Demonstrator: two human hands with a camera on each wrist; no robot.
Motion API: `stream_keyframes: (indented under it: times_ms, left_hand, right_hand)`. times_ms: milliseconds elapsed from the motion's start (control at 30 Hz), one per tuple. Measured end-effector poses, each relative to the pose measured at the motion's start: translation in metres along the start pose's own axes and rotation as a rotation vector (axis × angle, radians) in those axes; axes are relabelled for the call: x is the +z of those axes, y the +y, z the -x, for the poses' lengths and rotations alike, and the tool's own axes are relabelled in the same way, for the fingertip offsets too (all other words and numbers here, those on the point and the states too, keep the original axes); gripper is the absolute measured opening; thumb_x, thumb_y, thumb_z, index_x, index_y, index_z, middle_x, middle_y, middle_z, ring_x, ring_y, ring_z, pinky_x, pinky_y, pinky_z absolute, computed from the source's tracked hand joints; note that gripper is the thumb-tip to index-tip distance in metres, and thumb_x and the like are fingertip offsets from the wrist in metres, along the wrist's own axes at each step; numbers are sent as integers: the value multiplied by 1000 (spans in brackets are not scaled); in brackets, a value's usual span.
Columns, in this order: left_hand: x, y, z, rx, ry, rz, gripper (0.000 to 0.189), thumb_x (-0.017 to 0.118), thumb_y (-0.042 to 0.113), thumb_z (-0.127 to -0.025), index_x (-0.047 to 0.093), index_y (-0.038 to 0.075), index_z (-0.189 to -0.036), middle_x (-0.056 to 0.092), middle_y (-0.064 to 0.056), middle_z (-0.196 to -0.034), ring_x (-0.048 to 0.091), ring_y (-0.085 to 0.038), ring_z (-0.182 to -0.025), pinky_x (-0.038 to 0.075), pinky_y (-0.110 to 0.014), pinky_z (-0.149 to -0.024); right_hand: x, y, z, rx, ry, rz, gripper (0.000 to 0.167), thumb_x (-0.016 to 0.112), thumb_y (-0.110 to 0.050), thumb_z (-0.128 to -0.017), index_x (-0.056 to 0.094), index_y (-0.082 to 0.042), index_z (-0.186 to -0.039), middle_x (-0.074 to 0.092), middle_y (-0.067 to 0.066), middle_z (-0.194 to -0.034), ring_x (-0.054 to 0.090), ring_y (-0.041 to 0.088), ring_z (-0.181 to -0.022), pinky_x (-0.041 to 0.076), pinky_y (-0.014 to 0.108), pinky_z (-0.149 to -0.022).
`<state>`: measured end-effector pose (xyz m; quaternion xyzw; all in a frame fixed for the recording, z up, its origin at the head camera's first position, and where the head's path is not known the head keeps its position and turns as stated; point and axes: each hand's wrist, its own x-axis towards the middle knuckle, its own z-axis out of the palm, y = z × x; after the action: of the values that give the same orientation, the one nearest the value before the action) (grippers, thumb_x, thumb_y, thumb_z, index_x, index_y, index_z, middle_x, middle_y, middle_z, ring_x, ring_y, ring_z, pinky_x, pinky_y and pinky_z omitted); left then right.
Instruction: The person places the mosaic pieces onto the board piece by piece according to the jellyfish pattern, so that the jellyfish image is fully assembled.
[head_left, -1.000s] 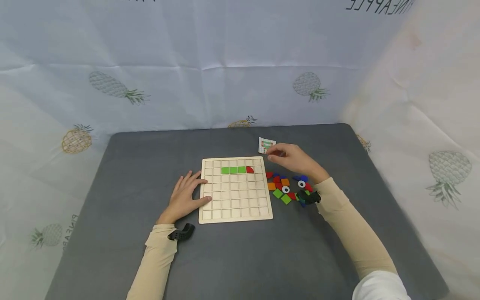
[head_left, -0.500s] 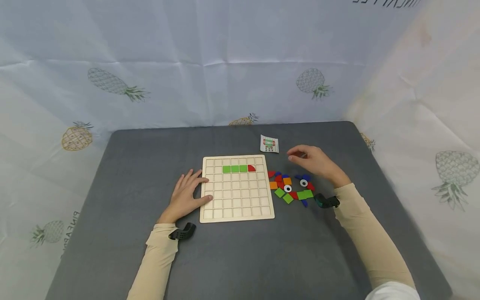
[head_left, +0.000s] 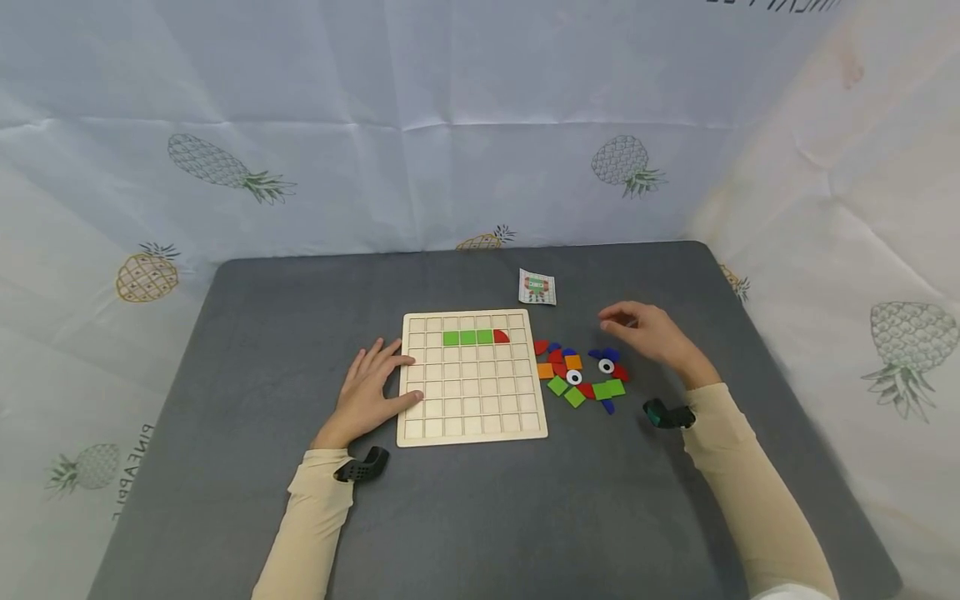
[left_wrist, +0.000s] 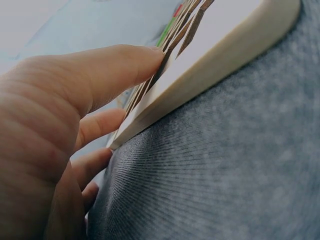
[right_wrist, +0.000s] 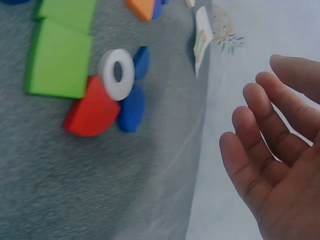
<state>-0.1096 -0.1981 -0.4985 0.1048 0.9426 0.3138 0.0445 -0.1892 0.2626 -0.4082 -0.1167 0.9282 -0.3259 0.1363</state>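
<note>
The left hand's grip [head_left: 369, 396] is loose, fingers spread, with the thumb and one finger touching the left edge of the flat wooden board [head_left: 472, 379], while the right hand's grip [head_left: 651, 335] hovers over the grey cloth tabletop [head_left: 465, 517], its fingers softly bent and holding nothing. Three green squares [head_left: 468, 337] and one red quarter-circle [head_left: 501, 337] sit in a row in the board's little boxes. Just right of it lie four loose green squares [head_left: 575, 397], two orange squares [head_left: 545, 371], two white rings [right_wrist: 128, 74] and some red and blue pieces [right_wrist: 95, 110]
</note>
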Motion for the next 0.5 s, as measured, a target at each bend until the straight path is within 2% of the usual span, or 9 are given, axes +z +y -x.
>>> stream_keyframes:
  times_ms: [300,500]
  left_hand:
    - [-1,1,1,2,-3,9,61,75,48,-87,59,19,-138,29,-8,-167,9,-32,-160,-2,-52,-131]
    - [-1,0,1,2,-2,14,61,75,48,-86,59,19,-137,29,-9,-167,9,-32,-160,-2,-53,-130]
  right_hand:
    - [11,19,4,22,-22,4,39,55,-28,-106,61,-1,-133,65,20,-126,61,34,-111,53,54,-98]
    - [19,28,3,29,-33,10,36,57,-25,-105,62,-1,-131,64,21,-126,62,35,-112,53,55,-101]
